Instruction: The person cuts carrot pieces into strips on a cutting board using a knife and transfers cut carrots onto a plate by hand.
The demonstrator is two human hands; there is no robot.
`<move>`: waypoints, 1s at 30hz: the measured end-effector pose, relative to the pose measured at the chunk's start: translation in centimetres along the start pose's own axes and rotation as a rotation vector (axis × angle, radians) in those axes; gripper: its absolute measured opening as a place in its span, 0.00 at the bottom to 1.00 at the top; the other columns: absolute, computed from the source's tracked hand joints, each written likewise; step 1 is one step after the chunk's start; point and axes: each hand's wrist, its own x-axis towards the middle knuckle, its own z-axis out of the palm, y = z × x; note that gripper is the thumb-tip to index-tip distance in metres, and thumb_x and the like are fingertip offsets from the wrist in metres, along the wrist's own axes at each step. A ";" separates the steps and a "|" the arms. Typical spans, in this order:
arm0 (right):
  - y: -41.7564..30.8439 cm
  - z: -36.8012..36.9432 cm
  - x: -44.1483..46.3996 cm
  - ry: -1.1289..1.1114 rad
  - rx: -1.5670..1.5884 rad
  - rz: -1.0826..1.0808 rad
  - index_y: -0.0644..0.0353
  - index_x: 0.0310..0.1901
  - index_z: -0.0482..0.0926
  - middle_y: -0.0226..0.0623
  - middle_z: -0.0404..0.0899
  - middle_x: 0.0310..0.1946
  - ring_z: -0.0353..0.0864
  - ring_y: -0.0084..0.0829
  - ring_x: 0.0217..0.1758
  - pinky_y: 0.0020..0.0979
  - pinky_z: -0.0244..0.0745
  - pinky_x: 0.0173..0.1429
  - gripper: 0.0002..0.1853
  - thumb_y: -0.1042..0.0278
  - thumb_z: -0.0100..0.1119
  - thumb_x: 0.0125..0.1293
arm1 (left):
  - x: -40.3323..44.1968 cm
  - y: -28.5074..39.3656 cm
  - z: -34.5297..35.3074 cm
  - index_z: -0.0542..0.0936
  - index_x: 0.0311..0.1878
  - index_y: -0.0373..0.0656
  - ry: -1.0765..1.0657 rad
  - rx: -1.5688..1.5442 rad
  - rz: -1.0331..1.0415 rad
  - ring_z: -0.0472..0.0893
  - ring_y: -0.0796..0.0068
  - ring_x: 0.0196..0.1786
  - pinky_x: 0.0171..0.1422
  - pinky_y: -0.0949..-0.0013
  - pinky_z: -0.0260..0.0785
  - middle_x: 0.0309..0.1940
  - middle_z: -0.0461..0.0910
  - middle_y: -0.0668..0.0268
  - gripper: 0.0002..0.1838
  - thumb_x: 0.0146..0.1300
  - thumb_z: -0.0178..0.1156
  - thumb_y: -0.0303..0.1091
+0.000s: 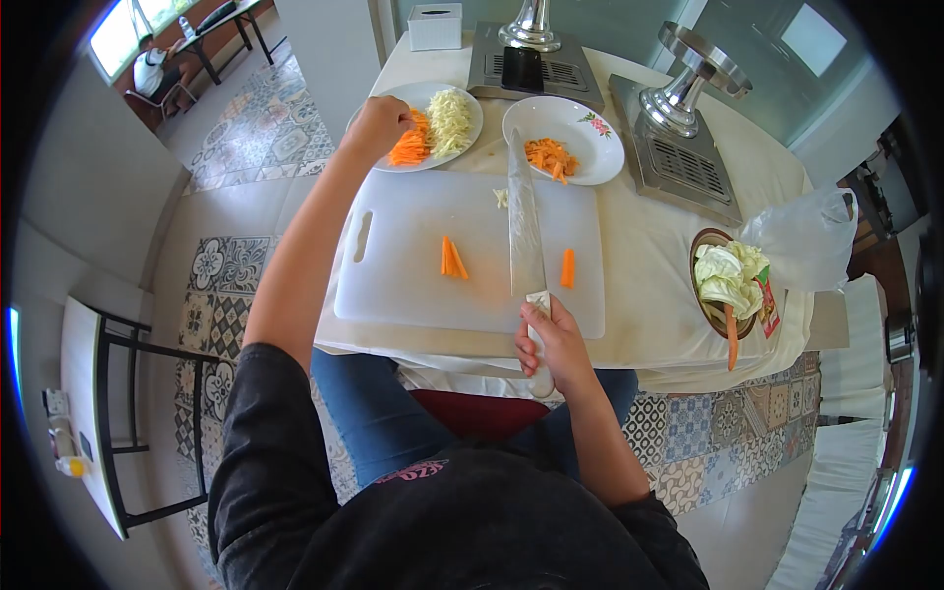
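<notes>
On the cream cloth-covered surface (688, 206) before me lies a white rectangular plastic cutting board (393, 285), centre of the clock. At 11 o'clock, a round white plate (418, 90) holds thin orange shreds (408, 149) and pale green shreds (450, 123); at 1 o'clock, a flower-patterned white dish (600, 162) holds orange peelings (553, 157). My right hand (557, 346) has its fingers wrapped around the white handle of a long knife (526, 226). My left hand (379, 128) bends over the orange shreds; I cannot tell its fingers' opening or grip. Orange sticks (453, 258) lie near centre.
</notes>
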 end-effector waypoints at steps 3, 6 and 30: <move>-0.2 0.0 -0.1 -0.003 -0.014 -0.002 0.56 0.53 0.67 0.27 0.66 0.18 0.66 0.19 0.15 0.26 0.67 0.20 0.13 0.58 0.52 0.76 | 2.7 -2.3 1.2 0.85 0.39 0.35 -0.086 0.122 0.050 0.83 0.58 0.38 0.47 0.63 0.75 0.37 0.86 0.55 0.07 0.60 0.60 0.24; -0.5 0.3 -0.2 0.014 -0.012 -0.001 0.55 0.47 0.67 0.29 0.66 0.18 0.65 0.21 0.15 0.26 0.65 0.19 0.11 0.58 0.52 0.76 | 3.2 -3.1 1.6 0.86 0.43 0.38 -0.116 0.114 0.103 0.83 0.56 0.41 0.50 0.62 0.75 0.40 0.85 0.54 0.10 0.60 0.59 0.22; -0.3 0.1 0.0 -0.016 -0.006 -0.018 0.55 0.42 0.66 0.29 0.67 0.17 0.65 0.20 0.13 0.25 0.63 0.17 0.13 0.56 0.54 0.76 | -14.5 8.9 -1.1 0.87 0.45 0.43 -0.103 -0.252 0.075 0.82 0.66 0.45 0.52 0.64 0.74 0.41 0.86 0.63 0.13 0.55 0.72 0.32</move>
